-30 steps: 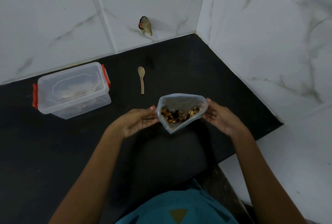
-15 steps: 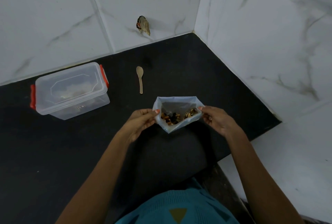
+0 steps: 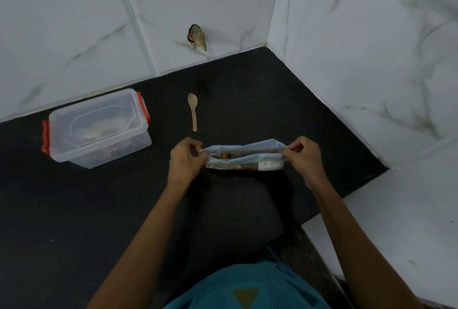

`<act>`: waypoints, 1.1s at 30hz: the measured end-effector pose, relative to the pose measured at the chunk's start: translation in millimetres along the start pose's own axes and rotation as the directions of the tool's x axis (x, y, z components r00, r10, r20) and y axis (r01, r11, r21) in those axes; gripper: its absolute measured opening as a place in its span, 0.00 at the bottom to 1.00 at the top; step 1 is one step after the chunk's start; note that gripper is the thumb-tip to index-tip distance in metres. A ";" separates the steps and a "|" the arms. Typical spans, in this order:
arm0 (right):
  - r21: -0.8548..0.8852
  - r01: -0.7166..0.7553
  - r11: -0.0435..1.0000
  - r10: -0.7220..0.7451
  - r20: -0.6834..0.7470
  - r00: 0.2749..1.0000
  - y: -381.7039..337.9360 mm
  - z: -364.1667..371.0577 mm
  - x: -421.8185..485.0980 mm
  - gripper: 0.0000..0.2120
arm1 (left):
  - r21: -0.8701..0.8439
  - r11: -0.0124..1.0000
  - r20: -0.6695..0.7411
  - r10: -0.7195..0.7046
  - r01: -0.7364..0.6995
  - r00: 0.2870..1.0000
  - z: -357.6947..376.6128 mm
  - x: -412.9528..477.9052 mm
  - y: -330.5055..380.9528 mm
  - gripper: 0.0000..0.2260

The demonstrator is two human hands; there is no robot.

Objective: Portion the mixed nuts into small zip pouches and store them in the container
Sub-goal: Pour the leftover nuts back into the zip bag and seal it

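Fingers [image 3: 196, 147] pinching pouch [image 3: 244, 158], spoon [image 3: 193, 110], container [image 3: 124, 153] beyond

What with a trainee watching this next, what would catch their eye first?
Most striking is the bag of nuts at the centre, its mouth stretched narrow between the left hand and right hand. Behind it a wooden spoon lies on the black counter, and a lidded clear box with red clips sits to the left.

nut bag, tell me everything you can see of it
The bag is pale bluish plastic with a clear lower panel, stretched wide so its mouth is a narrow slit. Brown and orange nuts show inside. The left hand pinches its left end, the right hand its right end, over the black counter.
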State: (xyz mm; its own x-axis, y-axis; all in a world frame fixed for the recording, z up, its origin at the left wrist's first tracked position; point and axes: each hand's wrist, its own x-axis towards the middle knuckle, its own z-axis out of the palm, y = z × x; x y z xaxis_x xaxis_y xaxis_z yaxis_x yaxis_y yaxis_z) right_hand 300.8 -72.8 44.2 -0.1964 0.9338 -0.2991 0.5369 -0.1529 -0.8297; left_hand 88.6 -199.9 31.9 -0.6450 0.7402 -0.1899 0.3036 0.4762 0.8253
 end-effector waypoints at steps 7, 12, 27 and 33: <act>0.210 -0.277 0.938 0.184 0.375 0.908 1.2 -8.5 -0.9 0.06 | -0.166 0.951 0.375 -0.184 0.261 0.909 -4.7 -2.3 9.0 0.08; 0.294 -0.476 0.829 0.292 0.499 0.816 5.6 -8.0 3.2 0.15 | -0.369 0.821 0.524 -0.204 0.436 0.827 -8.9 -4.7 10.2 0.10; -0.124 -0.067 0.990 0.109 0.374 0.921 -3.4 -4.4 2.5 0.07 | -0.236 0.965 0.314 -0.036 0.114 0.949 -3.0 0.1 5.9 0.10; -0.301 0.044 0.953 -0.032 0.045 0.998 -3.4 8.6 -0.6 0.05 | -0.059 0.998 0.055 0.026 -0.023 0.998 9.5 0.7 8.5 0.05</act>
State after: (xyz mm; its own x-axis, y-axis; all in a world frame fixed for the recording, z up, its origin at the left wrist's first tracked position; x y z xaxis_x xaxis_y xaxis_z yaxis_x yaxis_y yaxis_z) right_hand 292.0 -75.6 43.2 -0.2499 0.9227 -0.2935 0.7500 -0.0073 -0.6614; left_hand 97.4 -190.8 33.7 -0.5975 0.7772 -0.1975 0.2762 0.4306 0.8592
